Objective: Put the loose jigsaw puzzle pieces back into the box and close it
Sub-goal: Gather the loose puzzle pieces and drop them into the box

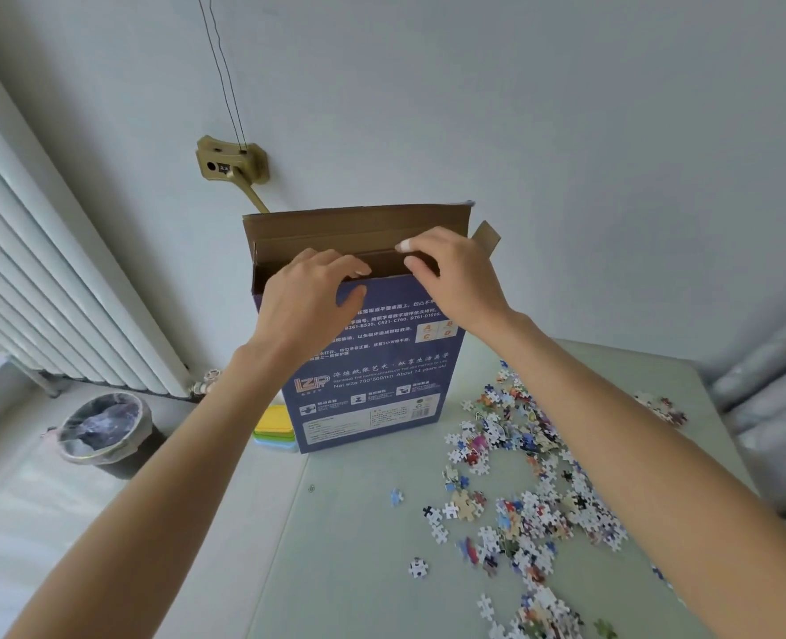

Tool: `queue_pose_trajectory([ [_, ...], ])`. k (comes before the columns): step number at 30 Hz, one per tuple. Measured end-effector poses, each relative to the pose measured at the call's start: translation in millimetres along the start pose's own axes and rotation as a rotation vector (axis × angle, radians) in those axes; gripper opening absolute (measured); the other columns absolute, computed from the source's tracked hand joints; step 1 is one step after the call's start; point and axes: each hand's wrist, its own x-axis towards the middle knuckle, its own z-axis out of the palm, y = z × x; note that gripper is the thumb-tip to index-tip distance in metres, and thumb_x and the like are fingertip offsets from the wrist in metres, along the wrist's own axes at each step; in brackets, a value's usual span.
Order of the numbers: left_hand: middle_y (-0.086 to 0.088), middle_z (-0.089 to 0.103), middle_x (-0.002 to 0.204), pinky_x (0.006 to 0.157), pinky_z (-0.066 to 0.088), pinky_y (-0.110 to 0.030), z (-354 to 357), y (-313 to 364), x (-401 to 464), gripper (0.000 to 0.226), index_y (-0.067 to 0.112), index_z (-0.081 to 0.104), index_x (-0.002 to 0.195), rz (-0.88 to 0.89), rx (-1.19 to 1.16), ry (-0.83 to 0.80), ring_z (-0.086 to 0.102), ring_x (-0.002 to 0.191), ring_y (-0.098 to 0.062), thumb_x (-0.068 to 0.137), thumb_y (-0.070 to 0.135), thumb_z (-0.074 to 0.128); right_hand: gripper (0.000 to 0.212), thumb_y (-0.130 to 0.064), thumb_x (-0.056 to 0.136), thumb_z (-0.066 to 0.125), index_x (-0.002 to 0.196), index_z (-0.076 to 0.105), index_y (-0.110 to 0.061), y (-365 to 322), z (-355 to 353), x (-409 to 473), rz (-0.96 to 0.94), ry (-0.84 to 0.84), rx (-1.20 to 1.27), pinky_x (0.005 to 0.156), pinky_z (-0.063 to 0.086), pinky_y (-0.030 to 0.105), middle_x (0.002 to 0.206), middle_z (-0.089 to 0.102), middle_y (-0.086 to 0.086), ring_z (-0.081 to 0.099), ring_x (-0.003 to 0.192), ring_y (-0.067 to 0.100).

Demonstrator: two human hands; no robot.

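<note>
Loose puzzle pieces point(527, 491) litter the table point(359, 546); both hands point(310, 299) point(451, 274) grip the upright box's point(372, 362) open top.

A home room: white radiator point(59, 269), lined waste bin point(105, 431), pale table point(359, 546).

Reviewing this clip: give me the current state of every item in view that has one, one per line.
Box: upright on the table, top open.
Lid flap: raised, not tucked.
Side flap: sticking out to the right.
Puzzle pieces: loose on the table, outside the box.
Left hand: gripping the box's front top edge.
Right hand: fingers curled over the opening's rim.
Trash bin: lined, uncovered.
</note>
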Motion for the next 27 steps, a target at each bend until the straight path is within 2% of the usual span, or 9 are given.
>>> queue_pose_trajectory([
  [4, 0.001, 0.068, 0.102, 0.073, 0.047, -0.029, -1.5, 16.9, -16.1, 0.021, 0.019, 0.067, 0.107, 0.044, -0.012, 0.097, 0.058, 0.1, -0.022, 0.088, 0.023, 0.059, 0.019, -0.017, 0.092, 0.054, 0.103, 0.069, -0.011, -7.1, -11.9, -27.9, 0.002, 0.102, 0.027, 0.074, 0.053, 0.029, 0.102, 0.069, 0.002, 0.062, 0.094, 0.016],
  [7, 0.003, 0.069, 0.102, 0.07, 0.048, -0.025, 3.0, 41.9, -40.8, 0.02, 0.021, 0.067, 0.107, 0.034, -0.122, 0.111, 0.061, 0.096, -0.016, 0.09, 0.026, 0.056, 0.02, -0.02, 0.092, 0.055, 0.103, 0.068, -0.009, -12.0, -25.5, -80.4, 0.038, 0.124, 0.061, 0.068, 0.048, 0.018, 0.099, 0.07, 0.004, 0.063, 0.086, 0.014],
  [10, 0.006, 0.069, 0.097, 0.067, 0.052, -0.024, 17.9, 70.7, -77.1, 0.02, 0.02, 0.067, 0.106, 0.019, -0.279, 0.02, 0.062, 0.087, -0.01, 0.09, 0.024, 0.055, 0.02, -0.017, 0.091, 0.056, 0.104, 0.068, -0.008, -5.2, -32.1, -154.0, 0.118, -0.024, 0.081, 0.062, 0.047, 0.015, 0.093, 0.072, 0.003, 0.064, 0.074, 0.012],
  [12, 0.007, 0.069, 0.096, 0.073, 0.055, -0.027, 34.0, 88.3, -106.5, 0.021, 0.02, 0.066, 0.108, -0.021, -0.406, -0.128, 0.062, 0.084, -0.007, 0.089, 0.022, 0.057, 0.02, -0.016, 0.092, 0.056, 0.106, 0.068, -0.009, 4.3, -32.5, -207.8, 0.229, -0.18, 0.1, 0.059, 0.047, 0.014, 0.094, 0.071, 0.003, 0.064, 0.072, 0.01],
  [15, 0.007, 0.068, 0.1, 0.082, 0.051, -0.022, 69.9, 117.3, -155.9, 0.025, 0.022, 0.063, 0.114, -0.093, -0.526, -0.459, 0.061, 0.089, -0.004, 0.089, 0.018, 0.06, 0.024, -0.019, 0.092, 0.055, 0.113, 0.064, -0.012, 27.0, -31.0, -294.2, 0.404, -0.417, 0.065, 0.075, 0.054, 0.028, 0.106, 0.068, 0.003, 0.064, 0.09, 0.015],
  [18, 0.004, 0.063, 0.117, 0.089, 0.048, -0.027, 110.5, 139.0, -207.4, 0.036, 0.027, 0.056, 0.124, -0.159, -0.471, -0.65, 0.058, 0.103, -0.01, 0.088, 0.024, 0.061, 0.03, -0.023, 0.092, 0.054, 0.12, 0.058, -0.013, 45.3, -30.0, -370.9, 0.52, -0.543, 0.006, 0.093, 0.044, 0.028, 0.128, 0.054, 0.001, 0.049, 0.116, 0.017],
  [20, 0.002, 0.056, 0.128, 0.093, 0.043, -0.03, 131.7, 146.2, -237.5, 0.044, 0.028, 0.049, 0.13, -0.25, -0.421, -0.72, 0.054, 0.113, -0.016, 0.088, 0.027, 0.062, 0.034, -0.025, 0.091, 0.055, 0.123, 0.055, -0.015, 50.9, -27.1, -413.5, 0.555, -0.572, -0.011, 0.102, 0.039, 0.03, 0.138, 0.043, 0.002, 0.037, 0.128, 0.018],
  [23, -0.003, 0.049, 0.135, 0.097, 0.041, -0.034, 157.3, 155.4, -276.8, 0.051, 0.026, 0.044, 0.135, -0.395, -0.386, -0.768, 0.05, 0.118, -0.022, 0.087, 0.027, 0.062, 0.046, -0.033, 0.09, 0.056, 0.131, 0.046, -0.015, 56.3, -21.0, -467.6, 0.536, -0.642, -0.051, 0.113, 0.027, 0.04, 0.149, 0.029, 0.006, 0.023, 0.139, 0.023],
  [27, -0.005, 0.046, 0.138, 0.102, 0.034, -0.033, 183.2, 163.2, -317.4, 0.054, 0.018, 0.043, 0.137, -0.463, -0.37, -0.686, 0.042, 0.126, -0.025, 0.087, 0.023, 0.063, 0.066, -0.055, 0.087, 0.045, 0.143, 0.023, -0.027, 60.0, 2.6, -514.9, 0.36, -0.751, -0.151, 0.115, 0.004, 0.053, 0.157, 0.002, 0.004, -0.005, 0.143, 0.029],
])
